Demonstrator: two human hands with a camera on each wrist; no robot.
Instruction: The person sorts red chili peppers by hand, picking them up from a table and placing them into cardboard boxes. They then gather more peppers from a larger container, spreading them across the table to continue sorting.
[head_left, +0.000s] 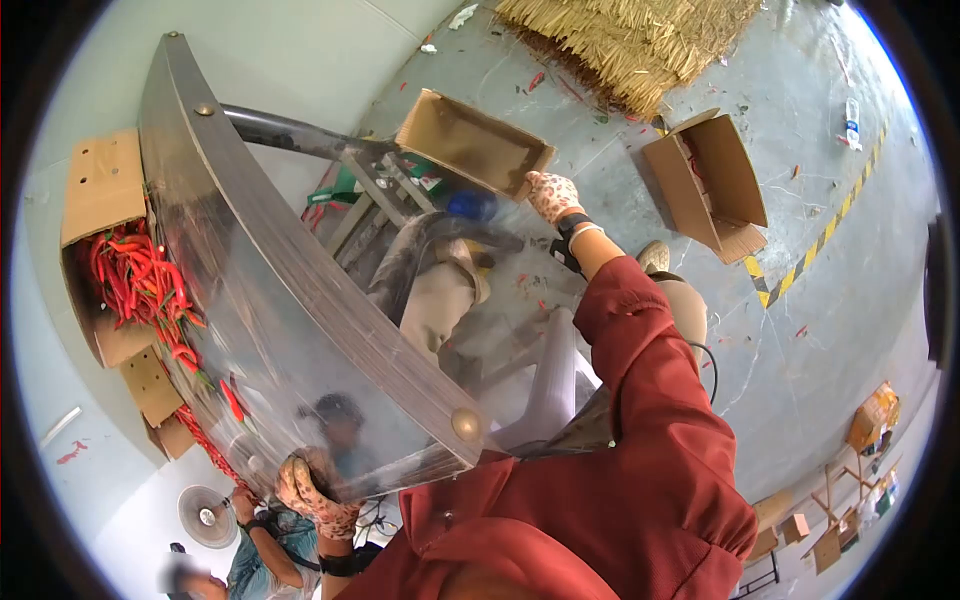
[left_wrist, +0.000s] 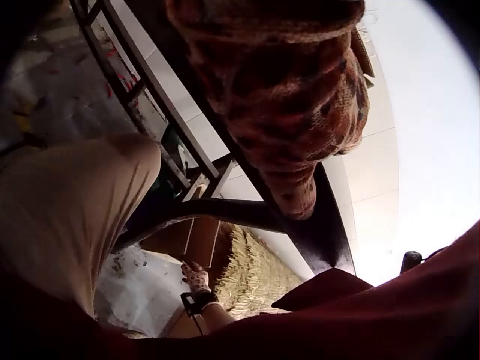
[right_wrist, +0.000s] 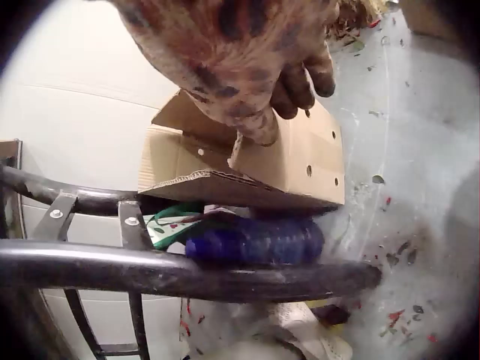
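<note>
The right fingers [right_wrist: 296,86] grip the cardboard box [right_wrist: 296,159] at one corner.

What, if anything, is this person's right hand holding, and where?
The right hand grips the cardboard box by the edge of its open side, near one corner.

Floored in smooth grey, with fine cracks and red and green scraps scattered over the floor [head_left: 820,350]. Marked by black-and-yellow tape [head_left: 770,293] turning 1 corner. Bounded by a pale wall [head_left: 310,50] beyond a grey metal desk [head_left: 250,340] with a dark rim. Furnished farther out with 1 straw stack [head_left: 640,45], 1 plastic bottle [head_left: 852,125] and 1 round fan [head_left: 205,516]. Lit brightly, glaring white at the left wrist view's right side.
</note>
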